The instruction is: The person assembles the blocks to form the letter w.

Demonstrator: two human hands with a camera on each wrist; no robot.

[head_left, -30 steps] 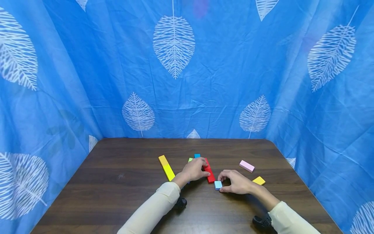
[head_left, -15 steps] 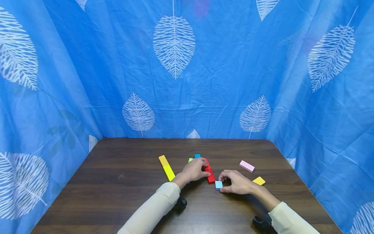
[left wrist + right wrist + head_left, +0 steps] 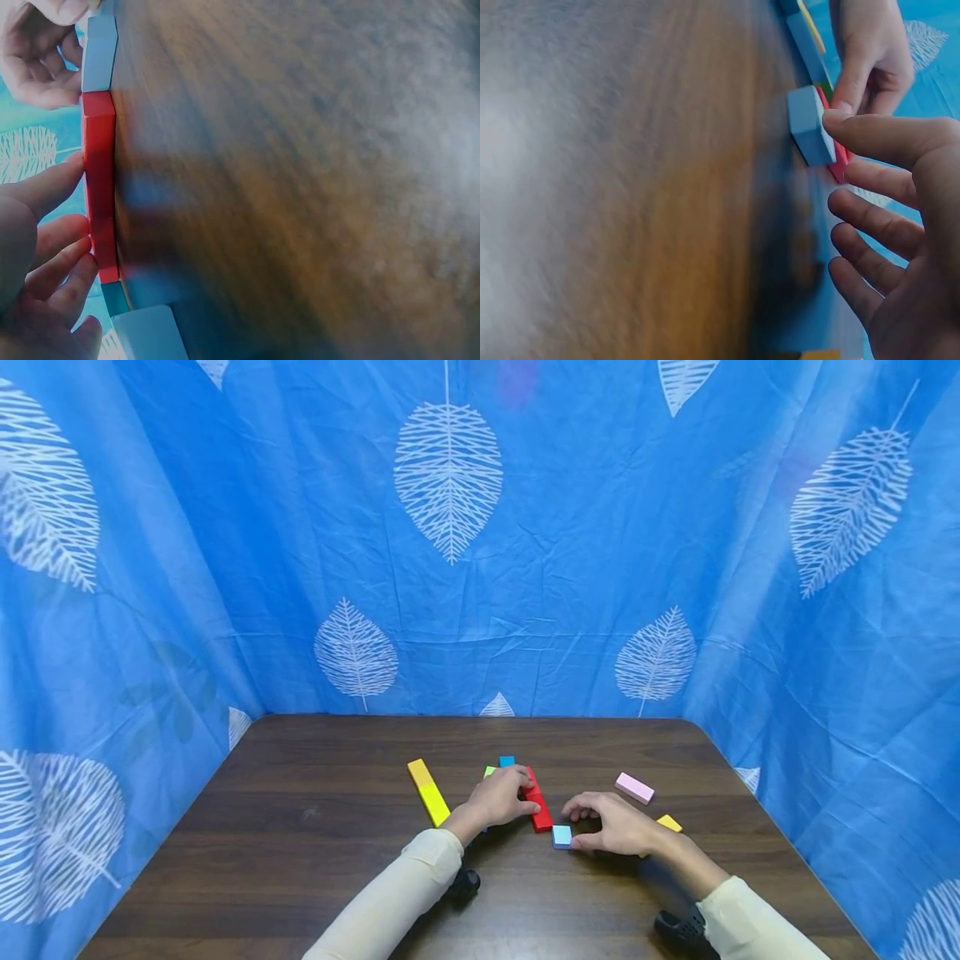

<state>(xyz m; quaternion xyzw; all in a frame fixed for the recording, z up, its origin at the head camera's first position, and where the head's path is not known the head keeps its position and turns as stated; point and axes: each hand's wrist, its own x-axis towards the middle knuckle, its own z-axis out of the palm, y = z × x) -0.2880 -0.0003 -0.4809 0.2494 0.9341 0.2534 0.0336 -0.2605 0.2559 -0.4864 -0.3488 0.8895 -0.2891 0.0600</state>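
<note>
Two red blocks (image 3: 542, 818) lie end to end in a row on the table. The fingertips of my left hand (image 3: 498, 795) rest on them, thumb on the nearer one, as the left wrist view also shows along the red row (image 3: 100, 161). At the row's near end sits a small light blue block (image 3: 562, 837). Beside it is my right hand (image 3: 611, 825), its fingers spread and loosely bent; in the right wrist view its thumb overlaps the edge of the light blue block (image 3: 810, 126). Green (image 3: 490, 770) and blue (image 3: 507, 761) blocks are partly hidden behind the left hand.
A yellow-and-orange strip of blocks (image 3: 429, 791) lies left of the left hand. A pink block (image 3: 634, 787) is beyond the right hand, and a yellow block (image 3: 670, 822) shows behind its wrist. The brown table (image 3: 300, 860) is backed by a blue leaf-print curtain (image 3: 525, 610).
The light blue block has shifted very slightly right. My right hand has let go of it, its fingers spreading and drawing slightly right. The left hand has stayed on the red blocks.
</note>
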